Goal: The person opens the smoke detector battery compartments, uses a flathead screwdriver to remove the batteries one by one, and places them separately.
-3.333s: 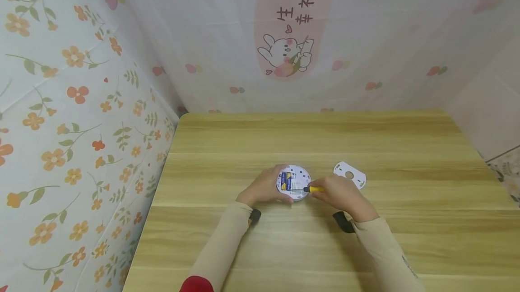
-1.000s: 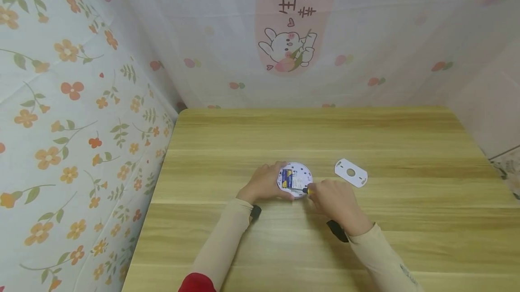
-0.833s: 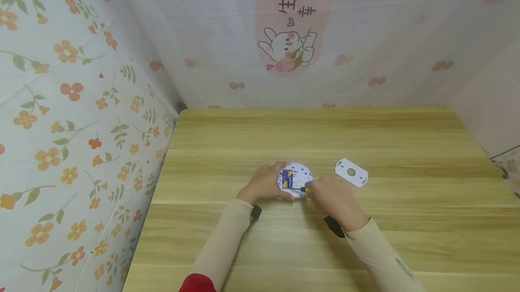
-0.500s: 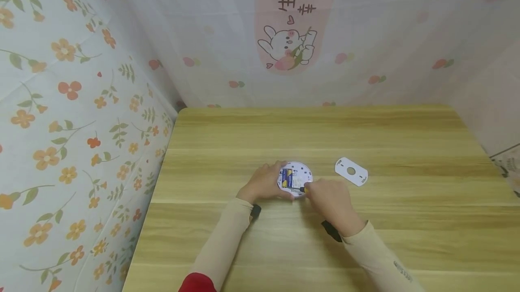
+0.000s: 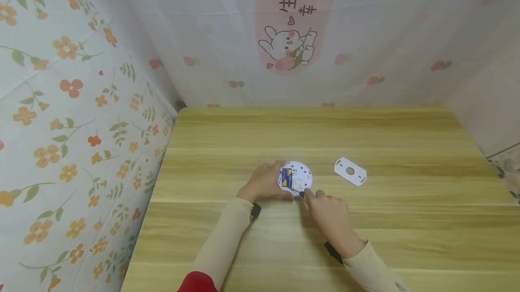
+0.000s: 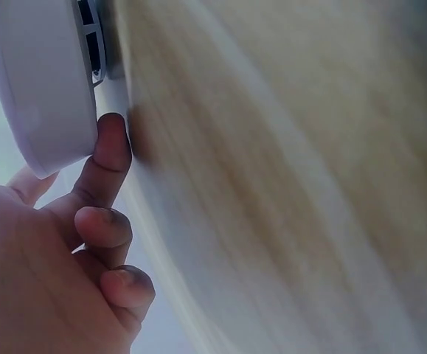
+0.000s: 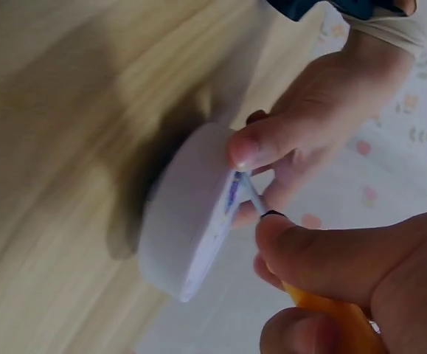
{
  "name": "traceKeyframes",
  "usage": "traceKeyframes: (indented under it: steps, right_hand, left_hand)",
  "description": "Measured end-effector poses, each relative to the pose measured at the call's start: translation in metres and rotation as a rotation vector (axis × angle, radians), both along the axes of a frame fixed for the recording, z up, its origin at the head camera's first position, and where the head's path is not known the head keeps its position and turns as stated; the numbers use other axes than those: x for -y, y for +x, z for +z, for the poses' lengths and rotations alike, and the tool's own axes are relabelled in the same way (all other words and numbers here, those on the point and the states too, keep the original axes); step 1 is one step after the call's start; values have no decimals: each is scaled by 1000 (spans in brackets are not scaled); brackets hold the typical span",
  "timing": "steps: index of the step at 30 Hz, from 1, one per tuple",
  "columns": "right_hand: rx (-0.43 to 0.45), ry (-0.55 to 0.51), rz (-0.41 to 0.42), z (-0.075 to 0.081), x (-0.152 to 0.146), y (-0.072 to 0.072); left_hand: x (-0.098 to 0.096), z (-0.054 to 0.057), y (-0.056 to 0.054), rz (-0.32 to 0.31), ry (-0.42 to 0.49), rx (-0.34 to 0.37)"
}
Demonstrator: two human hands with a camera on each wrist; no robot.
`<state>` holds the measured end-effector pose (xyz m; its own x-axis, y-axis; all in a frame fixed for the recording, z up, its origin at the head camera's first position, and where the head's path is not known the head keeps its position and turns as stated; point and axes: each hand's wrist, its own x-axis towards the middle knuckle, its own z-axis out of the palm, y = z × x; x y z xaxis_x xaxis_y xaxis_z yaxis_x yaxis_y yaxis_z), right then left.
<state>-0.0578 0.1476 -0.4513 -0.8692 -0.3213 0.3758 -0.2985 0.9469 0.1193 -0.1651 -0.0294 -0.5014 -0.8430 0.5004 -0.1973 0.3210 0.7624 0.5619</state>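
Observation:
A round white smoke detector [image 5: 301, 177] is held with its back face up and tilted. Blue and yellow batteries [image 5: 286, 178] sit in its open compartment. Around its left rim curls my left hand [image 5: 264, 183], thumb at the near edge; in the left wrist view a fingertip touches its underside by dark vent slots. My right hand [image 5: 331, 217] grips a screwdriver [image 7: 338, 313] by its yellow handle. The thin metal shaft points at the near end of the batteries; whether the tip touches them cannot be told. The palm hides most of the handle in the head view.
An oblong white mounting plate [image 5: 350, 171] with a central hole lies flat to the right of the detector. The wooden table [image 5: 227, 138] meets a printed curtain [image 5: 195, 34] at the back and a floral one on the left.
My right hand has shifted a little nearer to the body, and the screwdriver now slants more toward the table's front. The left hand and detector stay in place.

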Motion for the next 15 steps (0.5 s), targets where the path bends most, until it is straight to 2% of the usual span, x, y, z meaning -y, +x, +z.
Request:
traceKeyframes:
  steps: [4,7,12,15]
  right_hand:
    - [-1,5,11,-1,-3,-2]
    - [64,26,1,6,-4,-8]
    - [198,47,-6,25,-5,-18]
    - [240,59,9,34,-3,-22]
  left_hand:
    - [0,0,1,3,-3,3]
    - [-1,0,1,8,-3,4]
    - [-2,-2,2,8,5,11]
    - [-3,-3,2,9,10,9]
